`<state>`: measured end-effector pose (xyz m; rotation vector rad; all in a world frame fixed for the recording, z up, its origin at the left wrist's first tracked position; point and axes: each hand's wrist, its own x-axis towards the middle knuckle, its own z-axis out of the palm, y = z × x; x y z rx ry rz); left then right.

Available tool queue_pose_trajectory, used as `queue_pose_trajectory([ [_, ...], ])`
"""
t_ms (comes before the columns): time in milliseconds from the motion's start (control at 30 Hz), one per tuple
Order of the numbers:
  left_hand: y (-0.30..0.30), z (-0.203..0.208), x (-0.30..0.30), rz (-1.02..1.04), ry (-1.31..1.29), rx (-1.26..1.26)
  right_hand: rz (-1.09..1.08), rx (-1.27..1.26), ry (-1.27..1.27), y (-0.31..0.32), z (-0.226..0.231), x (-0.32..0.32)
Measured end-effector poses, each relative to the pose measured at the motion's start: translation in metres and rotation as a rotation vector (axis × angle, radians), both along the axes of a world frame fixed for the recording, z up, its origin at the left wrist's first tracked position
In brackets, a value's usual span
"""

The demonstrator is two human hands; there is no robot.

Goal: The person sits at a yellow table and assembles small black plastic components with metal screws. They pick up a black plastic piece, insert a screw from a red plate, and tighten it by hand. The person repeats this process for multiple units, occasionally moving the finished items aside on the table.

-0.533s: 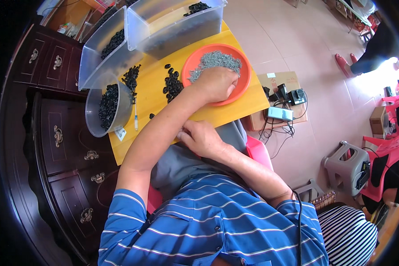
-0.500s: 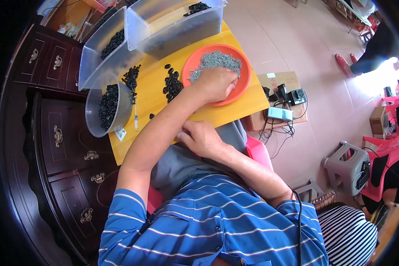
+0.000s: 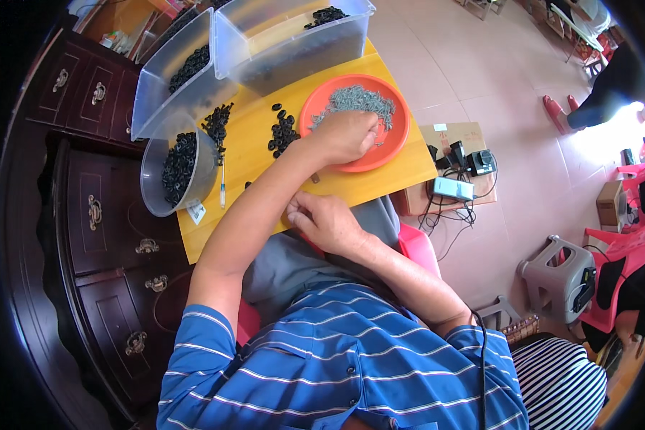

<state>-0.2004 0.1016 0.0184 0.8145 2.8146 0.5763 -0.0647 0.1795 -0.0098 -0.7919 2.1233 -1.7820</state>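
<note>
An orange bowl (image 3: 403,136) at the table's far right holds a heap of small grey screw-like pieces (image 3: 355,100). My left hand (image 3: 345,136) is over its near side, fingers curled closed; whatever is in them is hidden. At the table's near edge, below my left forearm, my right hand (image 3: 327,223) is closed, thumb against the fingers, and its contents cannot be made out. Black oval rings (image 3: 283,135) lie left of the bowl. Further left are a pile of black screw-like parts (image 3: 216,123) and a thin screwdriver-like tool (image 3: 222,188).
Clear plastic bins (image 3: 290,63) with black parts stand at the table's back. A round clear tub (image 3: 206,170) of black pieces sits at its left edge, beside dark drawers (image 3: 93,179). To the right, a cardboard box (image 3: 473,132) carries cables and devices; a grey stool (image 3: 552,276) stands beyond.
My left hand has drawn slightly left over the bowl, its fingers still curled. My right hand stays almost in place. The whole view has shifted a little.
</note>
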Motion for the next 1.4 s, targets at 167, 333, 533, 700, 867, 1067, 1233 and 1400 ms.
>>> queue_pose_trajectory([
  [167, -0.002, 0.002, 0.002, -0.032, 0.102, 0.205, 0.007, -0.006, -0.014, -0.001, -0.001, 0.001],
  [333, 0.003, 0.000, 0.003, -0.096, 0.142, 0.341, -0.002, 0.011, -0.015, -0.002, -0.001, 0.001],
  [533, -0.005, -0.002, 0.006, -0.033, 0.053, 0.401, -0.007, 0.006, -0.024, -0.001, -0.001, 0.001],
  [700, -0.020, 0.016, 0.018, 0.056, -0.030, 0.477, -0.026, -0.010, -0.143, 0.003, 0.008, 0.000],
  [867, -0.037, 0.049, 0.043, 0.169, -0.071, 0.493, -0.145, -0.453, -0.454, 0.002, 0.005, -0.006],
  [1067, -0.054, 0.067, 0.066, 0.188, 0.008, 0.550, -0.256, -0.681, -0.635, 0.016, 0.010, -0.024],
  [1233, -0.058, 0.064, 0.080, 0.155, 0.113, 0.501, -0.310, -0.692, -0.596, 0.021, 0.015, -0.029],
  [1400, -0.060, 0.061, 0.086, 0.083, 0.275, 0.362, -0.283, -0.648, -0.534, 0.020, 0.014, -0.027],
])
